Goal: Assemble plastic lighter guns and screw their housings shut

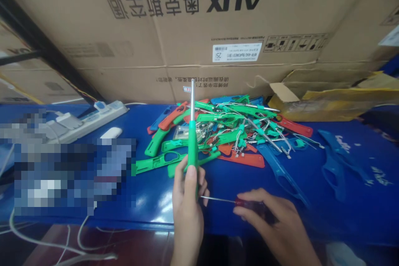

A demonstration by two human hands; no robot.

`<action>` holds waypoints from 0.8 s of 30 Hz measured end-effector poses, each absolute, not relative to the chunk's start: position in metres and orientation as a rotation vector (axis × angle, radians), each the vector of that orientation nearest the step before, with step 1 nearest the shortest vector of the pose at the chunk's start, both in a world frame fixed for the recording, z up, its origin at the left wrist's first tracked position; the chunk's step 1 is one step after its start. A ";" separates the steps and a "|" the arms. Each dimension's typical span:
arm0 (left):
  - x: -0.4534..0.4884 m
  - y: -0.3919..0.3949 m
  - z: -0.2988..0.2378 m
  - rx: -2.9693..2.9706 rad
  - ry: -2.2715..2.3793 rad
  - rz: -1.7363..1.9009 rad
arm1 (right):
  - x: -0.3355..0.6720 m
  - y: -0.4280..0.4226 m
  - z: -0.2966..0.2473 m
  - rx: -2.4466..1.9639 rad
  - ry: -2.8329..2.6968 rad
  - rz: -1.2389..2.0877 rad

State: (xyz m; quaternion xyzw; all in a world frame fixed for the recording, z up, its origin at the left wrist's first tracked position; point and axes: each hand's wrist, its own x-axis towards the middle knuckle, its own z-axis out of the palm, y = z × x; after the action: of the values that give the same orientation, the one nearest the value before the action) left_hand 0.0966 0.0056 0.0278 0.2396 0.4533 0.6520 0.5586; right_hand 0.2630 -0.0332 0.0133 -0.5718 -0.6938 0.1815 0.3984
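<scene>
My left hand (187, 205) is closed round the green plastic handle of a tool with a long metal rod (192, 133), held upright over the blue table (156, 195). My right hand (274, 222) grips a screwdriver with a dark red handle (249, 204). Its thin shaft points left and its tip reaches the base of the green tool at my left hand. Behind them lies a heap of green, orange and blue plastic handle shells, wires and metal rods (230, 133).
Large cardboard boxes (202, 29) wall off the back of the table. A white power strip (90, 118) with plugs lies at the left, next to a blurred-out area. Loose blue shells (339, 162) lie to the right. White cables (46, 245) hang below the table's front edge.
</scene>
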 end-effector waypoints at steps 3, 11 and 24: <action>0.095 0.006 0.024 0.593 1.062 1.537 | 0.262 -0.033 0.017 -1.438 -1.762 0.472; 0.097 0.006 0.029 0.561 1.107 1.512 | 0.271 -0.040 0.003 -1.423 -2.004 0.435; 0.100 0.006 0.030 0.546 1.075 1.574 | 0.262 -0.033 0.009 -1.212 -1.812 0.759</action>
State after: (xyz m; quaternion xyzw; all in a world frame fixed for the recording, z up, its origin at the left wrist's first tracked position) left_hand 0.0998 0.0056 0.0298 0.2303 0.4537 0.6643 0.5475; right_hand 0.2619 -0.0331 0.0089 -0.4801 -0.7178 0.3006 0.4050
